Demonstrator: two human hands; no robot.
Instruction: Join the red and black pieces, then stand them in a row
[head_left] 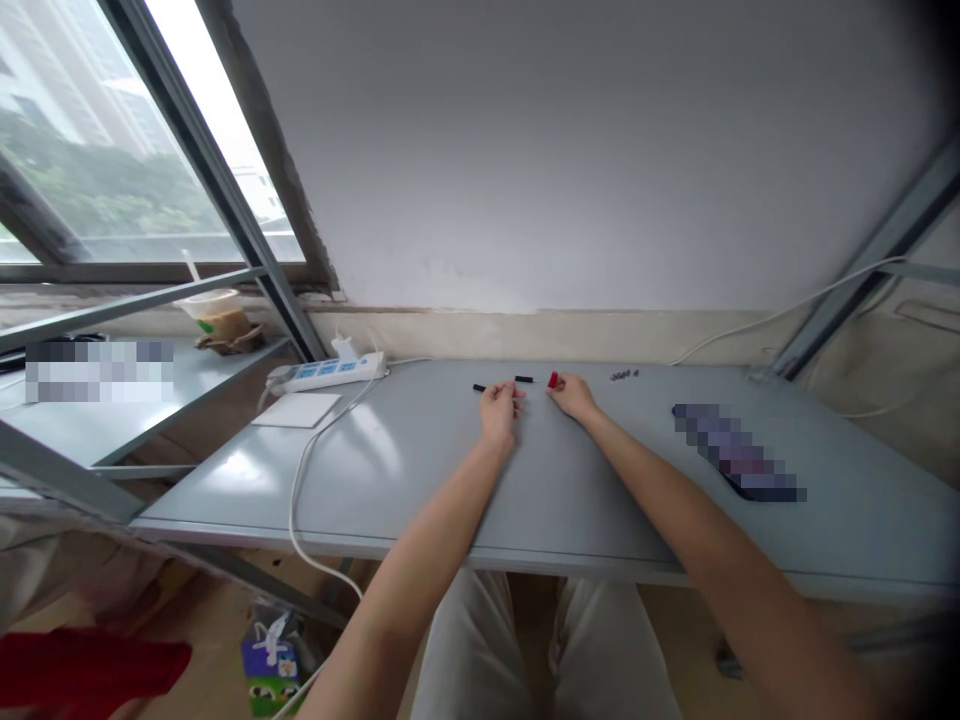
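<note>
My right hand [574,397] is closed on a small red piece [553,380] near the back of the grey desk [420,490]. To its left, my left hand [501,408] has its fingers bent together; whatever they hold is too small to make out. A short black piece [524,379] with a thin light tip lies just behind and between the hands. Another black piece [478,387] shows at the left edge of my left hand, partly covered by it. The two hands are apart.
Several small dark parts [624,376] lie right of my hands. A blurred phone-like object [739,455] is farther right. At left are a power strip [326,372], a white flat square [297,410] and a white cable [296,490] running over the front edge.
</note>
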